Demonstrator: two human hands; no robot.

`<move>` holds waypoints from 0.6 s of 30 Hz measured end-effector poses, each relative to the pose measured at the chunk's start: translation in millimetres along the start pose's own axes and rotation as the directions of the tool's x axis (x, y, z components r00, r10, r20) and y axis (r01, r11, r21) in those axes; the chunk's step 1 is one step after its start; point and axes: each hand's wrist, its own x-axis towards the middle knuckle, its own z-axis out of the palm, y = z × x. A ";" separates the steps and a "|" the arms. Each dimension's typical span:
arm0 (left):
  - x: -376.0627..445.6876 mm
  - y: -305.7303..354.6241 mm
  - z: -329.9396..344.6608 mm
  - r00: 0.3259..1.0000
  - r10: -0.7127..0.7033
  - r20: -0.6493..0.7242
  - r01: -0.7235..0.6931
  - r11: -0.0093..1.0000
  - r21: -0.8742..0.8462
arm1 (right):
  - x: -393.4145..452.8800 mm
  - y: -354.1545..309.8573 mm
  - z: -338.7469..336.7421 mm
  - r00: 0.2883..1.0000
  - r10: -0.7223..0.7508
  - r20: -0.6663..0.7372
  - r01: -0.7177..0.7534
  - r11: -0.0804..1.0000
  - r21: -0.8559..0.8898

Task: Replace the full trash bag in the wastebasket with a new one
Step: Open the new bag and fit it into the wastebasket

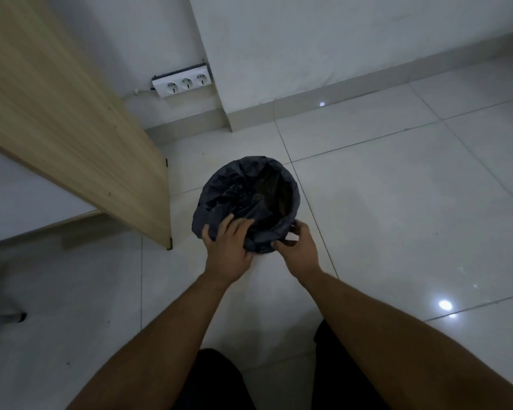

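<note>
A small round wastebasket stands on the white tiled floor, fully wrapped in a black trash bag (243,199) folded over its rim, so the basket's own wall is hidden. Inside, dark brownish contents show at the far right. My left hand (227,247) grips the bag's folded edge at the near left rim, fingers over the top. My right hand (293,247) pinches the bag at the near right rim with thumb and fingers.
A wooden desk side panel (101,161) stands close to the left of the basket. A white power strip (184,82) lies by the wall behind. A pillar corner (228,113) juts out at the back. My dark-trousered knees (219,380) are below.
</note>
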 end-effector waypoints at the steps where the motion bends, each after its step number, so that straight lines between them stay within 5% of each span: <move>1: 3.1 -2.8 0.3 1.000 0.013 -0.001 -0.013 1.000 0.005 | 0.6 -1.0 3.6 1.000 0.003 -0.018 -0.003 1.000 -0.010; 5: 15.5 -6.0 -10.7 0.995 0.038 -0.089 -0.037 0.999 0.011 | 5.2 -15.5 12.0 0.998 -0.042 -0.040 0.039 0.997 -0.072; 10: 39.2 -4.4 -37.5 0.986 0.027 -0.167 -0.041 0.996 -0.082 | 17.5 -35.9 13.3 0.933 -0.292 -0.210 0.256 0.949 -0.182; 18: 57.6 9.9 -53.3 0.977 -0.048 -0.210 0.015 0.988 -0.156 | 21.4 -47.0 16.6 0.951 -0.190 -0.244 0.222 0.969 0.110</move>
